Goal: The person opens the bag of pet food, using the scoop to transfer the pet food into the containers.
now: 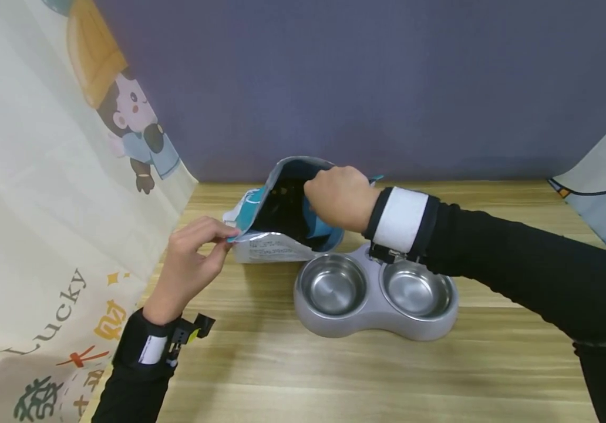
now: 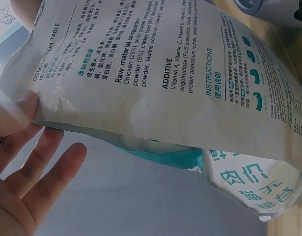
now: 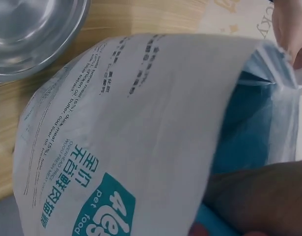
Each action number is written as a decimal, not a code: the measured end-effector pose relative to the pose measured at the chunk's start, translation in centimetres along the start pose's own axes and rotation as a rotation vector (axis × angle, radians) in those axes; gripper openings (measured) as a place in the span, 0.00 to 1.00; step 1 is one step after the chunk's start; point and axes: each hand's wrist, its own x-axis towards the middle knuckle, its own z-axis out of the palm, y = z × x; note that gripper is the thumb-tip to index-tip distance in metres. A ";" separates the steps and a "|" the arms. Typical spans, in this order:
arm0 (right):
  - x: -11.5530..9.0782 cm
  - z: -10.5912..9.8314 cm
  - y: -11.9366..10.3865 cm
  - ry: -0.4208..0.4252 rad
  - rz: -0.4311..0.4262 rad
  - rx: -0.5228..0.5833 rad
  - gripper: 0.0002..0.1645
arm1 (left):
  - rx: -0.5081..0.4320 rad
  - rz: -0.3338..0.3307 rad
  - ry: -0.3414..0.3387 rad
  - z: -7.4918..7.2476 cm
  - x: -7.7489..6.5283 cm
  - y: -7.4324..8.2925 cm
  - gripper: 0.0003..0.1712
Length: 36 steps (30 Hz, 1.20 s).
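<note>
Surface (image 1: 387,376) of pale wood, with an open pet food bag (image 1: 276,249) between your hands.
The bag sits tilted on it, mouth towards you, just beyond the grey double-bowl feeder (image 1: 377,314). Your left hand (image 1: 194,258) pinches the left corner of the bag's rim between thumb and fingers. Your right hand (image 1: 342,197) is curled at the mouth, gripping a blue item (image 1: 315,224) whose full shape is hidden from you.

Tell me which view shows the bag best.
The head view: it keeps the open bag in frame, though the right hand hides part. Both wrist views crop it: the left shows printed text close up, the right a printed side and part of the opening.
</note>
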 end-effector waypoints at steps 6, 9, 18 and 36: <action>0.7 0.1 0.0 -0.002 0.009 0.081 0.10 | 0.006 0.002 -0.009 -0.1 0.1 0.1 0.17; 1.2 0.2 -0.2 -0.003 0.013 0.084 0.10 | 0.012 0.009 0.000 0.0 0.1 0.1 0.17; 1.7 0.6 -0.1 -0.029 0.036 0.168 0.11 | 0.018 0.012 0.021 0.1 0.1 0.1 0.18; 1.5 1.7 0.6 -0.013 0.061 0.278 0.13 | -0.015 0.015 0.010 0.0 -0.1 0.1 0.17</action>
